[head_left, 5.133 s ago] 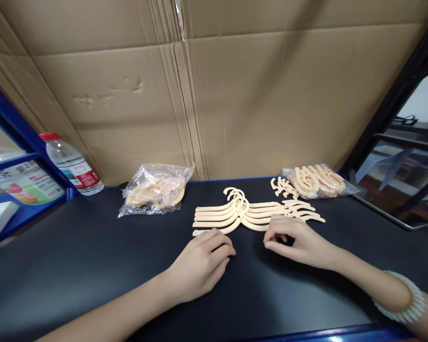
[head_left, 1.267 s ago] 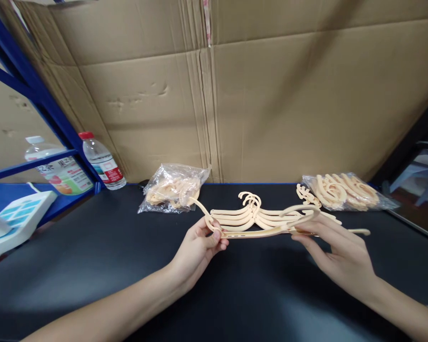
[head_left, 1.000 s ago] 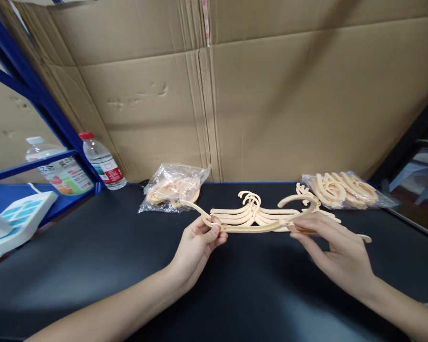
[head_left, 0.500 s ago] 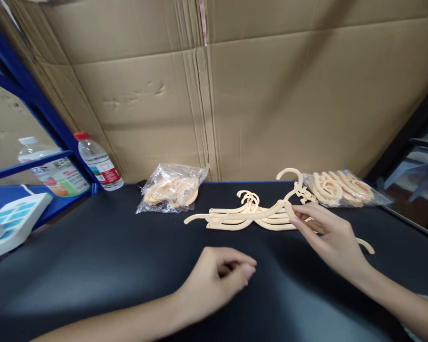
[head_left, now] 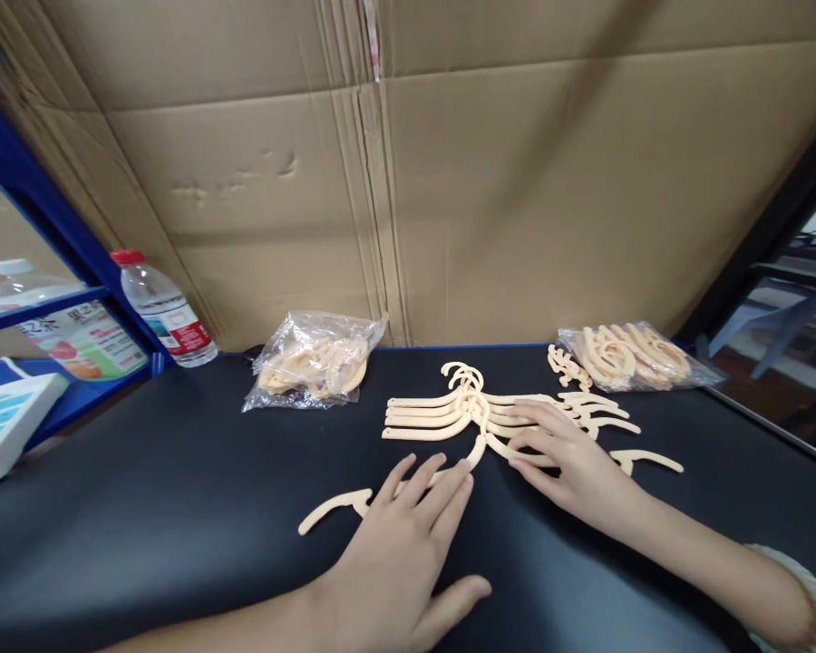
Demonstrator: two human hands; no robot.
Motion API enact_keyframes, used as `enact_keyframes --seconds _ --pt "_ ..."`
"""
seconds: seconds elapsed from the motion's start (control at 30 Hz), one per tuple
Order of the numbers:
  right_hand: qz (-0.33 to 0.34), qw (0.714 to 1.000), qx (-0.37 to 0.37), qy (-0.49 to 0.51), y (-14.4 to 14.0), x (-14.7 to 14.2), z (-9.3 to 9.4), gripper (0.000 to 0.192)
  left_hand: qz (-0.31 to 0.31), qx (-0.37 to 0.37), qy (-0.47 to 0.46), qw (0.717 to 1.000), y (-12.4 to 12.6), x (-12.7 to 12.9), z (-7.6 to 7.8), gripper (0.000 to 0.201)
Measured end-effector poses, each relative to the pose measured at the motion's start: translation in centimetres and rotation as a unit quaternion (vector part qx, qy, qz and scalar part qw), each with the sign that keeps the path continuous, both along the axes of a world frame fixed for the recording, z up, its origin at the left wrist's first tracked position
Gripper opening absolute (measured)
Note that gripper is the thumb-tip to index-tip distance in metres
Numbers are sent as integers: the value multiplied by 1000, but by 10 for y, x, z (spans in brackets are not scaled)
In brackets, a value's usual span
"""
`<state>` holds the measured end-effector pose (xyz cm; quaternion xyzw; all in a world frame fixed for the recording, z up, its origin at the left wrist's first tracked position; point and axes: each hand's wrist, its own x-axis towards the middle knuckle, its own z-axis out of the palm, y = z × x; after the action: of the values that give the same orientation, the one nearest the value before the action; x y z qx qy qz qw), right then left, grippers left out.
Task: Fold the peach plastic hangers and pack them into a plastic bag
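A cream folding clothes hanger [head_left: 477, 450] lies on the black tabletop, nearest to me, its two arms spread left and right. My left hand [head_left: 408, 535] is flat with fingers stretched, the fingertips resting on the hanger's left arm and covering part of it. Over the hanger's right arm is my right hand [head_left: 564, 458], its fingers apart and slightly bent, touching the arm. Just behind, several similar hangers [head_left: 422, 419] lie in an overlapping row, their hooks bunched at the middle. My right hand hides part of their right arms.
A clear bag of cream parts [head_left: 316, 363] lies at the back left, another bag [head_left: 636, 356] at the back right. Small loose pieces [head_left: 569, 367] are beside the right one. A red-capped bottle [head_left: 170, 313] stands by the blue frame [head_left: 99, 245]. Cardboard [head_left: 517, 199] walls the back.
The hanger held up in my right hand is now down on the table in front of the row. My left hand has opened and moved onto its left arm.
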<state>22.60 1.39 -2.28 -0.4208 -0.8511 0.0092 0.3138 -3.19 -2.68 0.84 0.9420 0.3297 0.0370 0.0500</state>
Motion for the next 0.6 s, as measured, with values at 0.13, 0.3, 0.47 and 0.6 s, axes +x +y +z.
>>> enact_keyframes --seconds 0.13,0.3,0.47,0.6 --pt "4 1000 -29 -6 7 0 -8 19 29 -7 1 1000 6 -1 -1 67" --pt "-3 1000 -25 -3 22 -2 -8 23 47 0 2 999 24 -1 -4 71" --pt "-5 1000 -12 -9 39 -3 -10 26 71 -10 21 997 43 3 -6 77" --pt "-8 1000 11 -15 49 -2 -9 24 82 -15 16 996 51 6 -7 77"
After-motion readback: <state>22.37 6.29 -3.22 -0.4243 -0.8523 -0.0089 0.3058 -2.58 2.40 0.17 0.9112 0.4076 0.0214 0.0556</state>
